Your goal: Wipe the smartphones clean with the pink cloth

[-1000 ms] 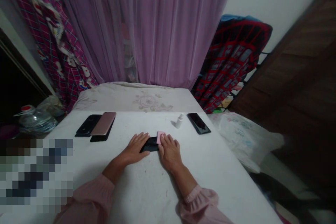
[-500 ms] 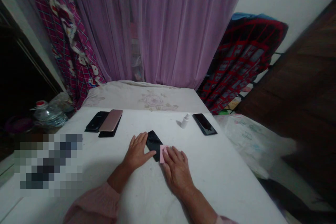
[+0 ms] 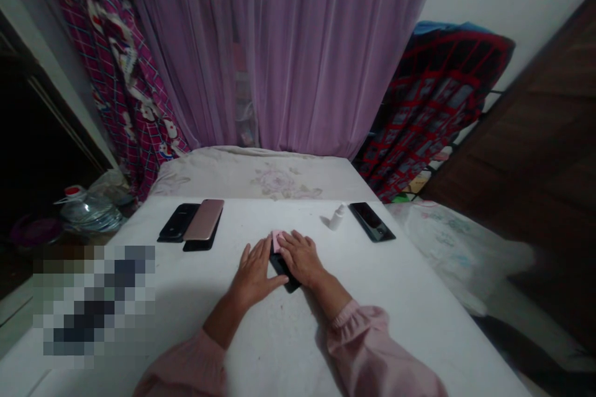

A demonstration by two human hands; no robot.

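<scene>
A dark phone (image 3: 283,268) lies slanted on the white table, partly covered by my hands. My left hand (image 3: 255,276) rests along its left edge, thumb stretched across the near end and fingers apart. Under the fingers of my right hand (image 3: 302,257) a small pink cloth (image 3: 277,240) is pressed on the phone's far end. Beyond, to the right, a small white bottle (image 3: 337,217) stands upright. Farther right lies a dark phone (image 3: 371,221) on a flat dark piece. At the left, a rose-gold phone (image 3: 203,220) overlaps a black phone (image 3: 180,221), with dark flat pieces beneath.
The white table (image 3: 261,347) has a flowered cloth (image 3: 274,180) at its far end, before a purple curtain (image 3: 307,62). A large clear water bottle (image 3: 90,211) stands off the left side. Part of the left tabletop is blurred into blocks. Plastic sheeting (image 3: 447,248) lies right.
My right hand has slid the pink cloth from the phone's near end up to its far end. My left hand stays at the left edge. The view has shifted slightly.
</scene>
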